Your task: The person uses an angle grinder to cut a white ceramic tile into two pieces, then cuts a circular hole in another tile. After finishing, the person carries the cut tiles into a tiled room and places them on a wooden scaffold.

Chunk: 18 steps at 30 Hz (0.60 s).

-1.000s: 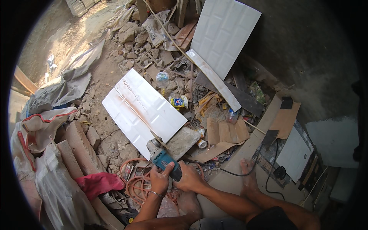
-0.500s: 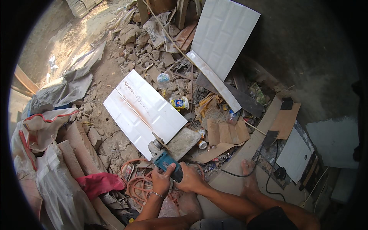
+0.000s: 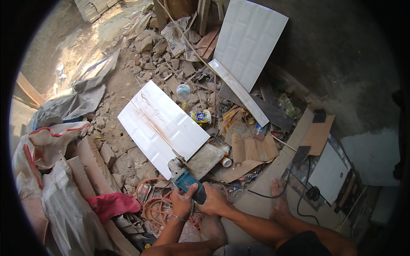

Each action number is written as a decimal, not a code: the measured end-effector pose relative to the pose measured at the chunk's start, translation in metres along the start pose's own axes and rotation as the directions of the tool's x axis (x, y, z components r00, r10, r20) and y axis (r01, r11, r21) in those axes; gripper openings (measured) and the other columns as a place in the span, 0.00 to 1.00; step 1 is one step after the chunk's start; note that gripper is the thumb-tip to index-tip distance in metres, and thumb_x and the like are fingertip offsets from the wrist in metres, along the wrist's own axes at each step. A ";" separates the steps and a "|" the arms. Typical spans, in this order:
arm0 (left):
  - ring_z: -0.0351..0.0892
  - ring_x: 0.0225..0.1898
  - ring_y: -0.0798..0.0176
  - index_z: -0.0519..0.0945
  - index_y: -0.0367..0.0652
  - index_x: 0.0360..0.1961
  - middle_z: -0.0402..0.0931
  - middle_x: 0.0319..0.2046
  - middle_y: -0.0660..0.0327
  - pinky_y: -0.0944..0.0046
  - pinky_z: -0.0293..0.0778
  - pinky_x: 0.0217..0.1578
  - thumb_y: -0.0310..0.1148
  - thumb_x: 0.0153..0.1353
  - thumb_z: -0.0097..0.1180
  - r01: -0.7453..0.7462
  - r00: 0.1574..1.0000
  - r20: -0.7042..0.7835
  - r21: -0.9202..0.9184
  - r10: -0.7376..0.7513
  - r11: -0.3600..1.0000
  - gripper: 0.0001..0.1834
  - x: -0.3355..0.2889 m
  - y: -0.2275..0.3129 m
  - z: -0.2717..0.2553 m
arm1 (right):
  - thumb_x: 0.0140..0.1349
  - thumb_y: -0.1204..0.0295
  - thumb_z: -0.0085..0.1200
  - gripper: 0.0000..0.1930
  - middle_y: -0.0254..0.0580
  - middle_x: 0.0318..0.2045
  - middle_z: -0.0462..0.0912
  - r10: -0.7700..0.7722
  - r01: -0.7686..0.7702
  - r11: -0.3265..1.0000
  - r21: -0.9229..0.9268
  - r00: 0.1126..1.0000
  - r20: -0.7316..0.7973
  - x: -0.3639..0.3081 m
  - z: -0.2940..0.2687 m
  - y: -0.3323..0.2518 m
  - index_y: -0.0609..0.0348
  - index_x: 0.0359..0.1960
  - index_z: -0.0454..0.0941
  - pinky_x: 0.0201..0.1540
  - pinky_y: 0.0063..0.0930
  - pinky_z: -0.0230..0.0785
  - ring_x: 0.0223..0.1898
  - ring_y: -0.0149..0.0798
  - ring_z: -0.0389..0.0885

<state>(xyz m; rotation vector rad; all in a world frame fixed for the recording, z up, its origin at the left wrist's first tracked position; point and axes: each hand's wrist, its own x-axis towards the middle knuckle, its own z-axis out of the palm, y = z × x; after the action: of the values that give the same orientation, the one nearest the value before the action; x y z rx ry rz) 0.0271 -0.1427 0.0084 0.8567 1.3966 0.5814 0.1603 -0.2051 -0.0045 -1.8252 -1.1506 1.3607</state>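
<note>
A teal angle grinder (image 3: 183, 179) is held in both my hands, low in the middle of the view. My left hand (image 3: 182, 202) wraps its body from the left, thumb on top. Around the rear end of the grinder my right hand (image 3: 213, 199) is closed. The grinder's head lies at the near edge of a white tile (image 3: 164, 126) with a brick-like relief. A straight brown line runs along this tile, with reddish dust beside it. Under the tile's near right corner sits a grey stone block (image 3: 207, 161). The disc's contact with the tile is hard to make out.
Another white tile (image 3: 250, 38) leans at the back, with a narrow tile strip (image 3: 239, 91) before it. Rubble (image 3: 149, 47) spreads behind. Orange cable (image 3: 156, 209) coils beside my left arm; a black cord (image 3: 269, 195) runs right past my bare foot (image 3: 277, 198). Sacks (image 3: 64, 205) lie left.
The whole view has shifted slightly, moving the tile and grinder a little right and down in the picture. Both hands keep their hold on the grinder.
</note>
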 end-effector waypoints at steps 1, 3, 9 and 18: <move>0.79 0.31 0.69 0.79 0.31 0.44 0.83 0.34 0.60 0.68 0.75 0.34 0.34 0.64 0.70 0.007 1.000 -0.001 -0.001 -0.007 1.000 0.17 -0.001 0.001 0.000 | 0.43 0.70 0.66 0.28 0.71 0.33 0.82 -0.002 0.002 1.000 -0.004 1.000 0.002 -0.001 -0.001 -0.001 0.68 0.46 0.68 0.44 0.57 0.75 0.41 0.72 0.83; 0.82 0.37 0.67 0.79 0.29 0.46 0.84 0.39 0.56 0.67 0.77 0.41 0.34 0.64 0.71 0.008 1.000 0.008 -0.017 -0.007 1.000 0.20 -0.002 0.003 -0.002 | 0.43 0.70 0.66 0.29 0.71 0.34 0.82 0.002 -0.002 1.000 -0.003 1.000 0.014 -0.003 -0.003 -0.004 0.69 0.46 0.68 0.45 0.57 0.75 0.42 0.72 0.83; 0.83 0.41 0.66 0.79 0.29 0.47 0.85 0.42 0.55 0.66 0.79 0.46 0.35 0.62 0.73 -0.049 0.998 0.025 -0.053 0.050 0.997 0.21 -0.004 0.017 -0.006 | 0.44 0.69 0.65 0.29 0.72 0.34 0.83 -0.061 0.061 0.998 0.008 0.998 0.017 0.001 -0.010 -0.020 0.71 0.47 0.68 0.44 0.56 0.76 0.41 0.72 0.83; 0.83 0.39 0.66 0.78 0.28 0.47 0.84 0.41 0.55 0.65 0.79 0.44 0.33 0.64 0.70 -0.099 0.995 -0.026 -0.081 0.097 0.992 0.19 0.003 0.034 -0.013 | 0.44 0.70 0.64 0.27 0.70 0.32 0.82 -0.066 0.066 0.998 -0.001 0.998 0.018 0.013 -0.012 -0.046 0.70 0.45 0.68 0.43 0.56 0.76 0.38 0.72 0.83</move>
<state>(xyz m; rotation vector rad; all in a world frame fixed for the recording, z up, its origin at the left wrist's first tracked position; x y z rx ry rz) 0.0194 -0.1185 0.0345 0.8582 1.3470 0.7210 0.1592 -0.1724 0.0318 -1.7637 -1.2111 1.3417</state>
